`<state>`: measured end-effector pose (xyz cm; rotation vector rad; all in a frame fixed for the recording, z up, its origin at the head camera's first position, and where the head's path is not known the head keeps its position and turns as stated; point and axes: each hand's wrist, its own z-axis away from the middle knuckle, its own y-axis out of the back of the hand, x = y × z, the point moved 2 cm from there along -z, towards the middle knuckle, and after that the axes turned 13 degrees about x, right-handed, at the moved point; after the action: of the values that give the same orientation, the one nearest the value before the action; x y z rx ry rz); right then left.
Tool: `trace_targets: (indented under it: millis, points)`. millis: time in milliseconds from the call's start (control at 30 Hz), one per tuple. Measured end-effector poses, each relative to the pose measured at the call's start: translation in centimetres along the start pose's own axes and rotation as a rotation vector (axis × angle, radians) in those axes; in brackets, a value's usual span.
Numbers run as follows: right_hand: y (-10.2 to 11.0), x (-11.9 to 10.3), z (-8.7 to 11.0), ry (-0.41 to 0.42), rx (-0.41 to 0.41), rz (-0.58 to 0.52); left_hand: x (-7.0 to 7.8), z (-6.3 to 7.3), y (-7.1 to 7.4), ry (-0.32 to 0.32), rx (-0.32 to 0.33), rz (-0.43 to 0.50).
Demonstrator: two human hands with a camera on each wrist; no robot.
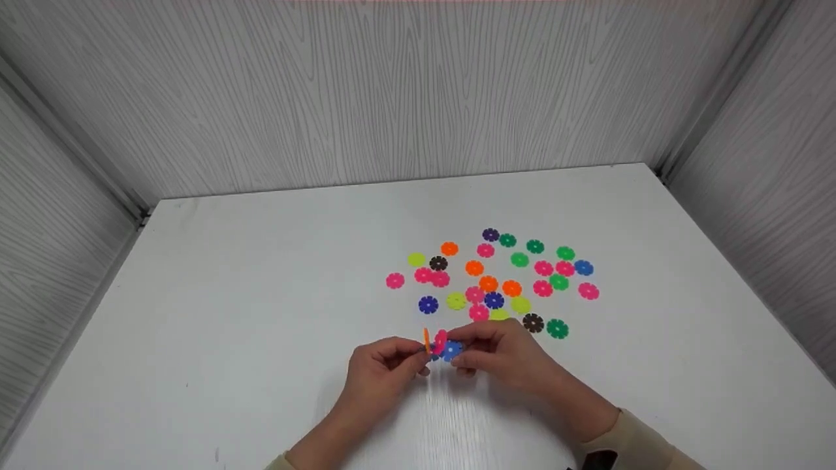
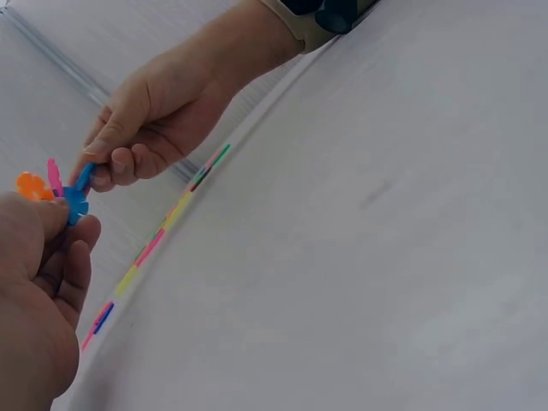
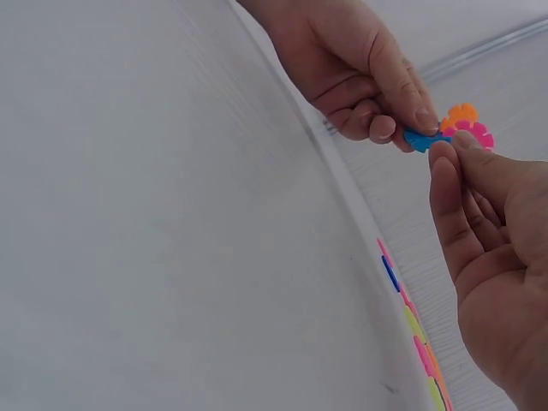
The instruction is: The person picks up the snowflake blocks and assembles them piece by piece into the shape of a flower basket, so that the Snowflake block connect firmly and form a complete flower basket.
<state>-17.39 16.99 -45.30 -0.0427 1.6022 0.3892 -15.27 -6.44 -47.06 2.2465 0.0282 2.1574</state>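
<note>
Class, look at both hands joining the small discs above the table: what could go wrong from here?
1. The left hand and right hand pinch the joined discs only at the fingertips, so the grip might slip.
2. A dropped piece could land among the loose discs and scatter them on the table.

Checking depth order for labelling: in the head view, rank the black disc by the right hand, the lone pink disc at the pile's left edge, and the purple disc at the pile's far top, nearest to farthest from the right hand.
1. Black disc, just beyond the right hand.
2. Lone pink disc, off the pile's left edge.
3. Purple disc, at the pile's far top, towards the back wall.
</note>
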Motion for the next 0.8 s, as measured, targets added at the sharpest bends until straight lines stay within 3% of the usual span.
trace_targets:
  millis: [333,567,667,800]
  points:
    - [-0.4,0.1,0.2,-0.034,-0.019,-0.017,0.1,0.3,0.0,-0.026,-0.025,-0.008]
    - [-0.4,0.1,0.2,-0.015,-0.046,-0.027,0.2,0.3,0.2,-0.050,-0.050,0.003]
    - [0.1,0.0,0.0,-0.019,-0.048,-0.001,0.0,0.1,0.2,-0.065,-0.053,-0.012]
    - [2.1,0.3,-0.6,0.051,-0.019,0.059,-0.1,-0.1,0.4,-0.059,-0.008,-0.037]
